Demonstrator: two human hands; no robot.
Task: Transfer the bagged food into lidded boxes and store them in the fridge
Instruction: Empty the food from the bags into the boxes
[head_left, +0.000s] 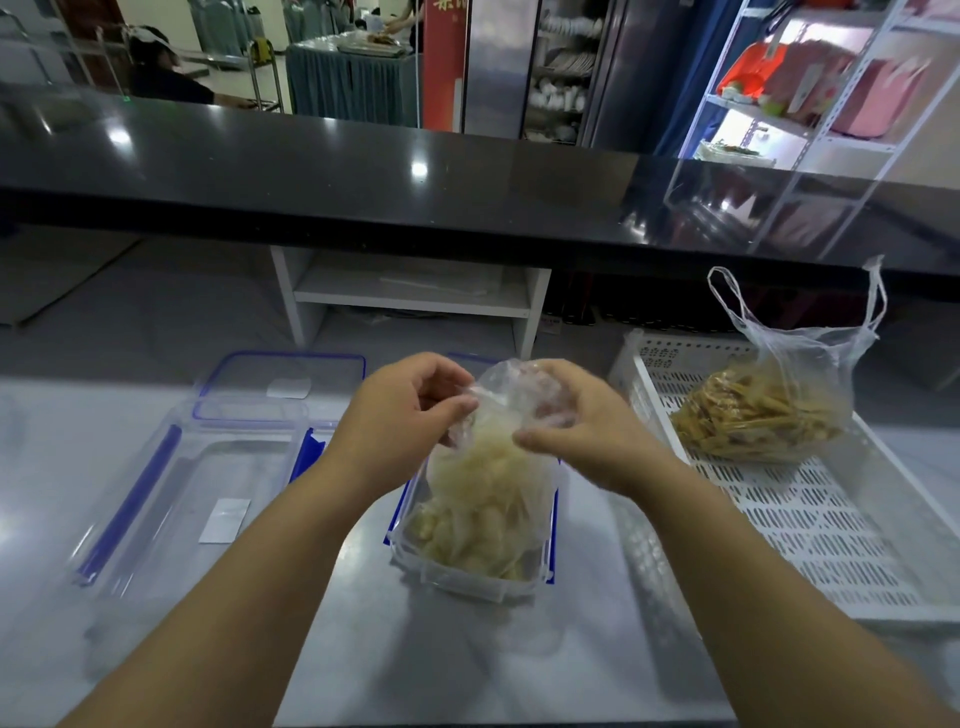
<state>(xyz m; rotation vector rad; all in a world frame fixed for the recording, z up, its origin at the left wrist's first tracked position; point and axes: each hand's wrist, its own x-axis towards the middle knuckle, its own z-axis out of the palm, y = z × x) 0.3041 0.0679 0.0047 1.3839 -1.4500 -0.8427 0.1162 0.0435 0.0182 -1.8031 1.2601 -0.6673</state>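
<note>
A clear plastic bag of pale food stands inside a small clear box with blue clips on the grey counter. My left hand pinches the bag's upper left edge. My right hand grips its bunched top from the right. A second bag holding yellow-brown strips rests in a white slotted tray at the right. A larger empty clear box lies at the left, with a blue-rimmed lid behind it.
A dark glossy counter ledge runs across above the work surface. Under it stands a white shelf unit. Behind the ledge are a metal rack with red bags and people in a room.
</note>
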